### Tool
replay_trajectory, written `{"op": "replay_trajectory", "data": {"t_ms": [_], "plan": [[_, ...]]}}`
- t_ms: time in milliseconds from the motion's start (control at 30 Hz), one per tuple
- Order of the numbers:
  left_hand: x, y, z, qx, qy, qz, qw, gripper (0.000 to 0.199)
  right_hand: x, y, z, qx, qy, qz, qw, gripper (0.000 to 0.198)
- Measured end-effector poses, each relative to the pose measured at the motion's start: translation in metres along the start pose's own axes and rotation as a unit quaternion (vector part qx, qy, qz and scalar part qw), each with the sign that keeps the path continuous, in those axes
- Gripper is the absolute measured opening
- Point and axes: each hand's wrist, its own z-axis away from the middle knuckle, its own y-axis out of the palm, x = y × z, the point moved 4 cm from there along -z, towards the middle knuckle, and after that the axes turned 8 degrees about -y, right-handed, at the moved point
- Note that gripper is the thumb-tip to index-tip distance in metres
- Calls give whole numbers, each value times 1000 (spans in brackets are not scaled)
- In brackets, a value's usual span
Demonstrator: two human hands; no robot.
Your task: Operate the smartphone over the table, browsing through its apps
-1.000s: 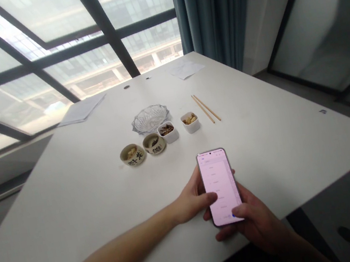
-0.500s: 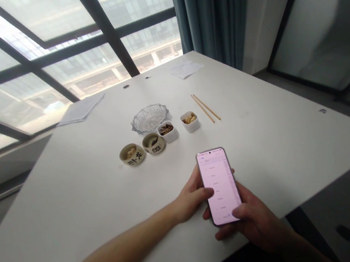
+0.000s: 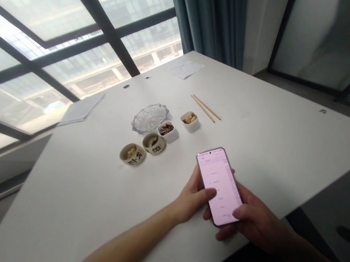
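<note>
A lit smartphone (image 3: pixel 221 177) is held upright between both hands, over the near edge of the white table. My left hand (image 3: pixel 188 198) grips its left side, with the thumb lying on the screen. Around the lower right corner wraps my right hand (image 3: pixel 253 221), its thumb touching the bottom of the screen. The screen shows a pinkish list too small to read. Beyond the phone stand two greenish bowls with dark characters, the left bowl (image 3: pixel 133 159) holding pale pieces and the other bowl (image 3: pixel 155 147) dark bits. Beside them are a white cup (image 3: pixel 171 136) of brown strips and another white cup (image 3: pixel 192 126) of yellowish pieces.
A clear glass dish (image 3: pixel 150 113) sits behind the bowls. Two wooden chopsticks (image 3: pixel 205 108) lie right of the cups. Paper sheets (image 3: pixel 81 109) rest at the far left, and more paper (image 3: pixel 186 69) at the back. Windows and a blue curtain (image 3: pixel 211 11) border the table (image 3: pixel 68 181).
The list on the phone's screen has shifted, and my left thumb reaches slightly further right across it. My right hand and the bowls have not moved.
</note>
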Motion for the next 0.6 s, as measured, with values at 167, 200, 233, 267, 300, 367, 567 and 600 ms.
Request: {"op": "replay_trajectory", "data": {"t_ms": [167,200,233,267,300,367,567,600], "plan": [[1,1,1,-7,-24,3,1000,70,-2,-1,0,4,-5,-4,1000,75],[1,1,1,-4,-25,-7,1000,73,-2,-1,0,3,-4,-4,1000,74],[0,2,1,0,-24,-14,1000,77,-1,-1,0,3,-3,-2,1000,74],[0,2,1,4,-24,-14,1000,78,-1,0,0,3,-2,-1,1000,74],[0,2,1,6,-24,-8,1000,77,0,0,0,3,-1,0,1000,74],[1,1,1,3,-25,12,1000,69,0,0,0,3,-1,0,1000,74],[1,1,1,1,-18,-18,1000,74,-3,-2,-1,1,-4,-8,1000,74],[0,1,1,5,-16,-17,1000,74,-4,-3,-1,1,-6,-9,1000,74]]}}
